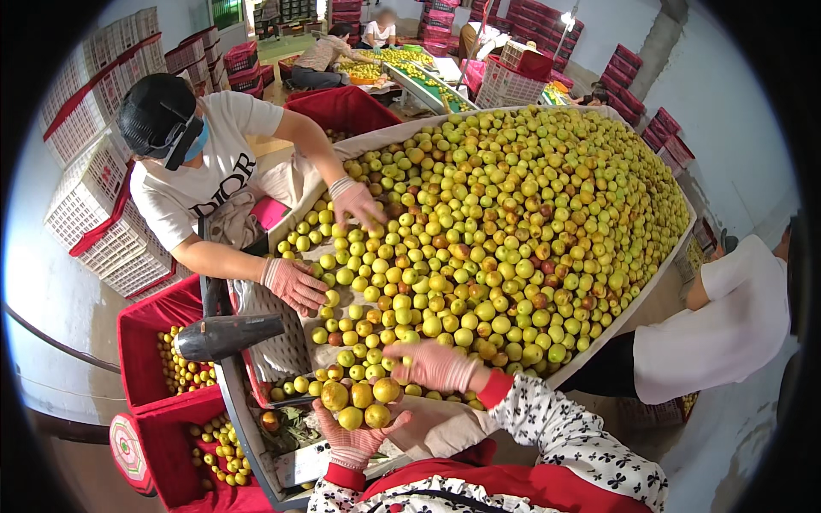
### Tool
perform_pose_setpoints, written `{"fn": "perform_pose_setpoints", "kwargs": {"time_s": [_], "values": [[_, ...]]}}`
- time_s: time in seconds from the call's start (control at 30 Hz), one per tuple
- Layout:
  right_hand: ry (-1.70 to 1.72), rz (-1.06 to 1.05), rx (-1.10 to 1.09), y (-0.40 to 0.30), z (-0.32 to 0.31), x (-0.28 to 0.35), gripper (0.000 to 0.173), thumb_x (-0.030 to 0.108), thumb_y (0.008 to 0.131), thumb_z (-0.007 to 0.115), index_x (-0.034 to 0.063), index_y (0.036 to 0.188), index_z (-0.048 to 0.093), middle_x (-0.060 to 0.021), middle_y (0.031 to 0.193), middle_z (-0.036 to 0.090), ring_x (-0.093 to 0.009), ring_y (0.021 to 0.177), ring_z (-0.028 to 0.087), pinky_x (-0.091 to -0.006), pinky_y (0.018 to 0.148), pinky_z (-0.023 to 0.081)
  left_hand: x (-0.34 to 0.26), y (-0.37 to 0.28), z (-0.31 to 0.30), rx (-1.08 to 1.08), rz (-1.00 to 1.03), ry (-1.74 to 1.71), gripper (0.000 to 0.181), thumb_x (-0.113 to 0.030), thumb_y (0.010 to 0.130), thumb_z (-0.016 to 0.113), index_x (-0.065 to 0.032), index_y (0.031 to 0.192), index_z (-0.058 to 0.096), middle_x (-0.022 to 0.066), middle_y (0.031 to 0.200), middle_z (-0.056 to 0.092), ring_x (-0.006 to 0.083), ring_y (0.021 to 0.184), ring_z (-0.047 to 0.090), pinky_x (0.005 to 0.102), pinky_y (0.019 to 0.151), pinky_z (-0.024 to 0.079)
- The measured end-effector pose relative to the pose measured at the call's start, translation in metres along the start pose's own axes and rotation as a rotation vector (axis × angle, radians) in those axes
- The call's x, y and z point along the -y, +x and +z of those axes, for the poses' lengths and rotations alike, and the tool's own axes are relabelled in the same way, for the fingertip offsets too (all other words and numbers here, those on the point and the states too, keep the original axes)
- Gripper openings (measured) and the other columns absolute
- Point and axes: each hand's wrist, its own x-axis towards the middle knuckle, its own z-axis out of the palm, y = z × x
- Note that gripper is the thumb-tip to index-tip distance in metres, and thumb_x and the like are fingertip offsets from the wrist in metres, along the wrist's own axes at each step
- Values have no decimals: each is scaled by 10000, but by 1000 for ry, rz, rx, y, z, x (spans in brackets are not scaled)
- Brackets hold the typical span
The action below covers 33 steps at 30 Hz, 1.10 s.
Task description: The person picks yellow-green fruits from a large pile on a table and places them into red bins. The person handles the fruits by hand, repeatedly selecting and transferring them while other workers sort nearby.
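My left hand, in a pink-striped knit glove, is palm up and cradles several yellow-brown jujubes in its curled fingers. My right hand, gloved alike, is over the near edge of a large heap of yellow-green jujubes. It is blurred, with its back towards me and its fingers pointing left. Whether fruit is under its fingers is hidden. The heap lies on a sorting table lined with pale cloth, thinning out towards the left.
Across the table, a co-worker's gloved hands reach into the fruit. A black funnel-shaped nozzle juts over a perforated chute. Red-lined crates holding jujubes stand at left. Another person is at right. Stacked crates line the wall.
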Motion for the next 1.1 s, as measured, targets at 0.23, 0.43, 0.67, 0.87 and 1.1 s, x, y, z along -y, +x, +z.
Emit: {"fn": "perform_pose_setpoints", "kwargs": {"time_s": [0.23, 0.43, 0.67, 0.87, 1.1], "values": [[-967, 464, 236, 41, -40, -13, 302, 308, 913, 584, 159, 1172, 633, -116, 1124, 642, -284, 954, 687, -424, 733, 571, -3, 6, 9, -24, 99, -17, 872, -790, 799, 515, -225, 1451, 393, 101, 1490, 405, 474, 1361, 357, 783, 1023, 275], [-801, 491, 265, 55, -47, -17, 299, 272, 843, 628, 147, 1109, 684, -151, 1049, 689, -306, 986, 687, -420, 801, 567, -10, 13, 6, -7, 119, 11, 809, -759, 784, 573, -287, 1421, 413, 110, 1453, 435, 417, 1353, 398, 787, 1020, 286], [380, 554, 65, 40, -37, -31, 359, 203, 831, 774, 52, 1125, 635, -29, 937, 671, -108, 835, 636, -269, 650, 535, -13, 29, -8, -50, 21, -58, 1021, -790, 728, 608, -148, 1476, 343, 163, 1506, 367, 470, 1348, 379, 767, 1061, 256], [272, 140, 142, 36, 2, 22, 354, 282, 857, 744, 65, 1119, 648, -68, 956, 677, -129, 764, 630, -275, 714, 530, -10, 33, -12, -95, 12, -59, 971, -821, 764, 517, -168, 1467, 371, 181, 1505, 363, 442, 1358, 385, 767, 1053, 267], [141, 239, 608, 58, -11, 106, 412, 251, 894, 661, 118, 1275, 579, -99, 1015, 695, -218, 769, 713, -321, 611, 575, -18, 10, -18, -27, 62, -125, 1002, -858, 759, 459, -177, 1483, 343, 176, 1514, 353, 468, 1334, 409, 765, 1024, 306]]}}
